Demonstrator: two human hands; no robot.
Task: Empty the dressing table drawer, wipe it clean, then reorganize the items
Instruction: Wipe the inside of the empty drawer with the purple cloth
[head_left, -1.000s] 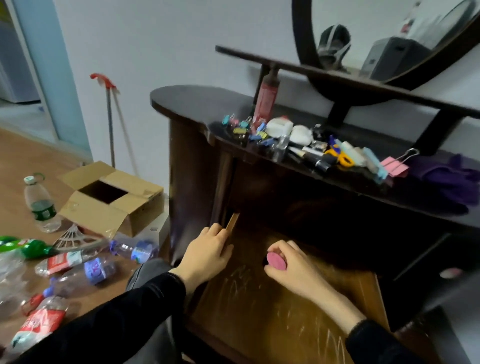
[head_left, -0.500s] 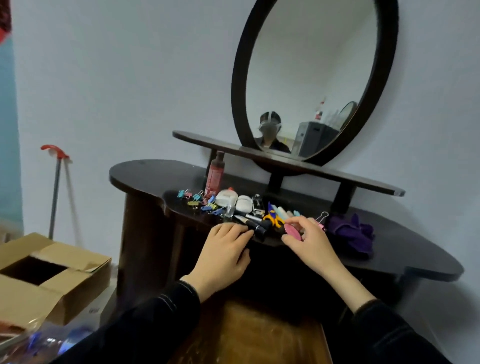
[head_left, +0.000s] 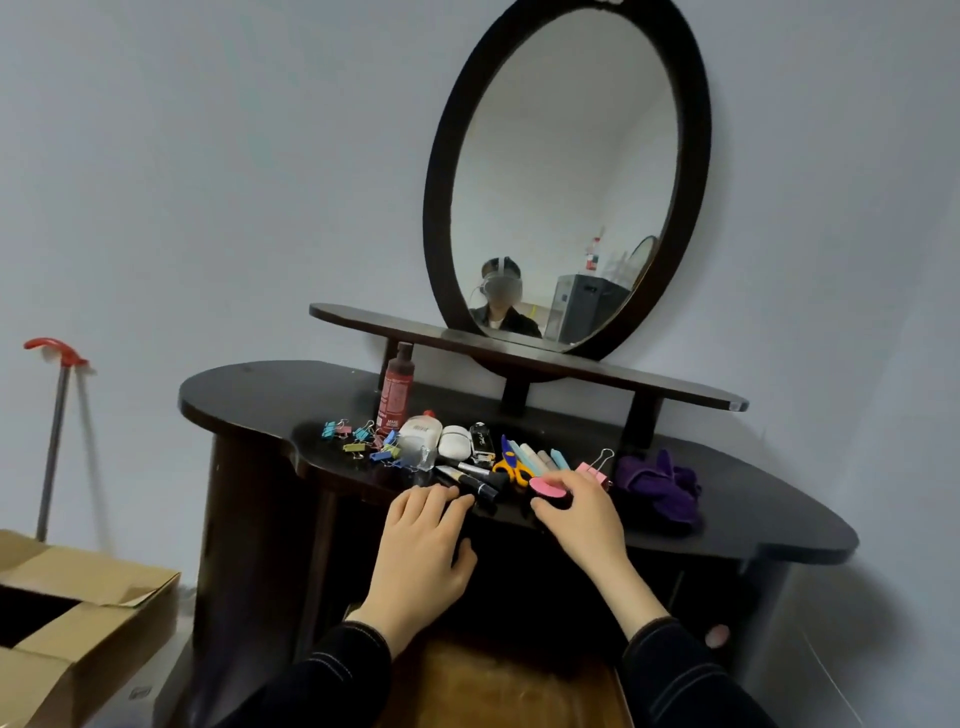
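Note:
The dark dressing table (head_left: 260, 395) carries a row of small items: coloured binder clips (head_left: 358, 441), a red bottle (head_left: 396, 395), a white jar (head_left: 421, 441), black markers (head_left: 472, 483), yellow-handled scissors (head_left: 511, 467), a pink binder clip (head_left: 595, 470) and a purple cloth (head_left: 657, 486). My right hand (head_left: 582, 519) pinches a pink round item (head_left: 545, 487) at the tabletop, beside the scissors. My left hand (head_left: 426, 545) lies with straight fingers at the table's front edge, fingertips next to the markers. The pulled-out drawer's brown wooden bottom (head_left: 498, 686) shows below my wrists.
An oval mirror (head_left: 566, 171) stands on a narrow shelf (head_left: 675, 387) above the tabletop. An open cardboard box (head_left: 78, 613) sits on the floor at the left. A red-handled pole (head_left: 54, 415) leans on the wall behind it.
My view lifted from the drawer to the tabletop. Both hands rose from the drawer to the table's front edge, the right one carrying the pink round item up beside the scissors.

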